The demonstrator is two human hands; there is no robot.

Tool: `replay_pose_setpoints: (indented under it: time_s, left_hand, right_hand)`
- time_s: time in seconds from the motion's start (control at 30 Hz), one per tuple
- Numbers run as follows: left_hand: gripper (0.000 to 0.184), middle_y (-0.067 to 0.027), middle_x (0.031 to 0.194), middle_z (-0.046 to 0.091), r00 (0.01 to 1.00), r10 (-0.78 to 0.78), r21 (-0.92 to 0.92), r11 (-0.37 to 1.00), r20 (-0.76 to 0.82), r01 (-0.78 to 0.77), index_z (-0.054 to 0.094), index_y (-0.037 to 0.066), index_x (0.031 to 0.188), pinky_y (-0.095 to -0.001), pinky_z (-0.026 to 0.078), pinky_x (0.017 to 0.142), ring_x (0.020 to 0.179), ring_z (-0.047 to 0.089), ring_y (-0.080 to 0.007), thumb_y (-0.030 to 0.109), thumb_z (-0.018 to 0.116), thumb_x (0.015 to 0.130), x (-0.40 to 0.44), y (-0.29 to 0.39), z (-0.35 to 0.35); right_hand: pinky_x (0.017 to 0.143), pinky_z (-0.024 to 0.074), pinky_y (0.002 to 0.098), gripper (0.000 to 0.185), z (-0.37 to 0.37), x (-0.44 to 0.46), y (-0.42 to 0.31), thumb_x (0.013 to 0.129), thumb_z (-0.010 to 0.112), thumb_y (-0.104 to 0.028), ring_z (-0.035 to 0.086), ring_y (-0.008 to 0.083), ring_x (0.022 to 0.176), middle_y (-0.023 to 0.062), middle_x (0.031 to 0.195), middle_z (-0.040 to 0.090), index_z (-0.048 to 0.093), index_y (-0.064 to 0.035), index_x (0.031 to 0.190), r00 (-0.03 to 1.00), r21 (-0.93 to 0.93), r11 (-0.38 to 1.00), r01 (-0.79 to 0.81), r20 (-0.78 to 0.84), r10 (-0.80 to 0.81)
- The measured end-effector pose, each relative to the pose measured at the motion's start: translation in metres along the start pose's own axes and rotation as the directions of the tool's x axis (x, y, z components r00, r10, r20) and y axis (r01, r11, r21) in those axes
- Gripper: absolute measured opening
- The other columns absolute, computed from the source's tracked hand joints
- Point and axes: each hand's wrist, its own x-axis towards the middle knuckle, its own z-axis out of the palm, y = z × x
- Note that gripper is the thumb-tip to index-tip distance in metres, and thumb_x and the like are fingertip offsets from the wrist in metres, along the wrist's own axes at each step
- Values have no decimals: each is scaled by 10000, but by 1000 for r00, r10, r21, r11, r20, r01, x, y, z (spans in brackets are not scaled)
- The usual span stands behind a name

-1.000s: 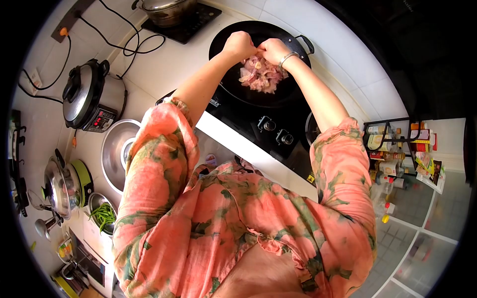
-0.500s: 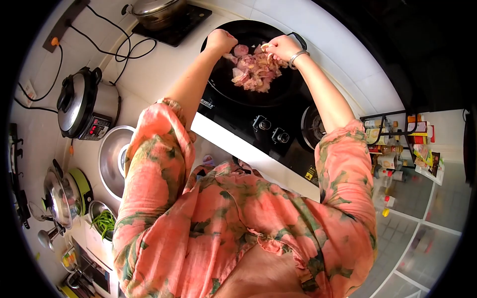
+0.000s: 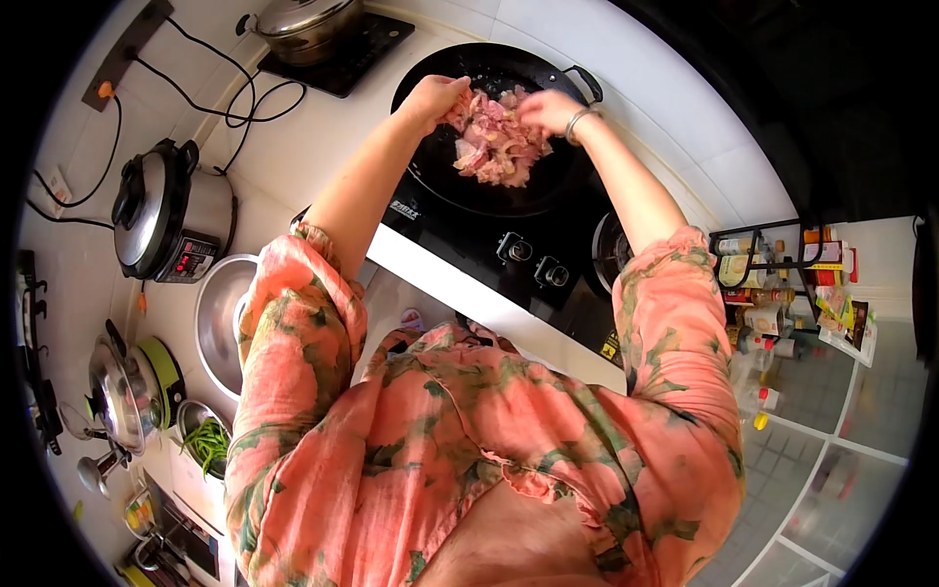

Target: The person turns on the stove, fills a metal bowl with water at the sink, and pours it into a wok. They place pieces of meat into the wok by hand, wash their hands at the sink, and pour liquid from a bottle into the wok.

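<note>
Pieces of raw meat (image 3: 501, 147), pink with pale skin, lie heaped in a wide black wok (image 3: 435, 168) on the gas stove. My left hand (image 3: 435, 101) is over the left side of the heap, its fingers closed on a piece of raw meat. At the heap's upper right is my right hand (image 3: 551, 112), with a bracelet on its wrist. Its fingers point down at the meat and are blurred, so their grip is unclear.
The black stove (image 3: 465, 240) has two knobs and a second burner at right. A lidded pot (image 3: 308, 29) stands on a hot plate at upper left. Further left are a pressure cooker (image 3: 161, 210), a metal basin (image 3: 217, 318) and green peppers (image 3: 205, 445). Bottles (image 3: 768, 293) stand at right.
My left hand has lowered slightly, and a piece of meat now shows at its fingers. My right hand has moved down a little; the piece it pinched before is no longer distinct.
</note>
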Motion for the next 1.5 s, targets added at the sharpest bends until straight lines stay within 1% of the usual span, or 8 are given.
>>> replay_pose_setpoints:
  time_s: [0.1,0.23,0.53,0.8,1.03,1.17,1.33,1.5]
  left_hand:
    - [310,3,642,517,1000,-20,8,1000,-2,21,519,62,704,-174,375,453,502,430,-53,319,517,878,-8,3,6]
    - [324,-4,668,544,999,-47,45,998,-4,47,520,73,689,-173,380,453,503,427,-52,341,526,872,-14,5,10]
    - [337,5,643,514,1000,-21,34,999,-12,21,509,70,690,-186,365,447,504,413,-60,352,524,872,-16,7,-3]
    - [335,-2,573,491,999,-15,27,1000,-47,16,549,45,682,-205,356,424,456,412,-76,326,533,863,-6,-2,-8]
    - [343,-2,556,489,997,4,38,999,-74,-1,539,49,666,-196,374,431,447,417,-77,332,535,859,-19,5,-7]
    - [334,-1,683,562,997,-12,92,996,-79,20,536,94,695,-178,387,470,504,435,-45,383,521,863,-22,8,-17]
    - [332,12,667,548,998,-26,69,997,-64,30,537,102,699,-173,379,474,510,438,-44,389,518,864,-23,8,-18]
    - [334,-17,618,527,998,6,0,1000,-57,-6,537,52,660,-190,359,416,467,433,-68,313,524,868,-26,8,-9]
  right_hand:
    - [654,489,323,308,41,3,12,697,652,-232,615,222,733,138,846,644,637,-19,919,981,-459,868,190,115,-154]
    - [756,481,360,375,81,3,-16,601,691,-257,612,282,862,195,932,621,646,-7,876,984,-692,721,-51,88,154]
    - [673,461,315,188,70,35,-13,675,629,-209,599,215,686,135,730,639,675,-60,778,979,-302,933,194,-6,-205]
    - [811,456,282,434,81,26,-13,686,663,-73,599,183,886,95,976,631,575,-98,1111,918,-52,920,388,109,-381]
    - [710,471,352,322,106,16,-57,672,647,-210,592,280,845,103,940,625,556,-116,966,952,-661,685,306,221,-212]
    - [558,425,246,259,78,21,-28,779,593,-316,528,106,580,-7,680,594,604,-65,715,936,53,974,220,271,-226]
    - [428,362,197,281,41,12,-5,839,560,-311,434,52,495,8,705,558,615,-68,969,940,282,930,-235,308,144]
    - [418,377,192,214,36,12,15,826,574,-184,437,54,467,7,672,547,614,-59,995,967,333,908,-256,78,244]
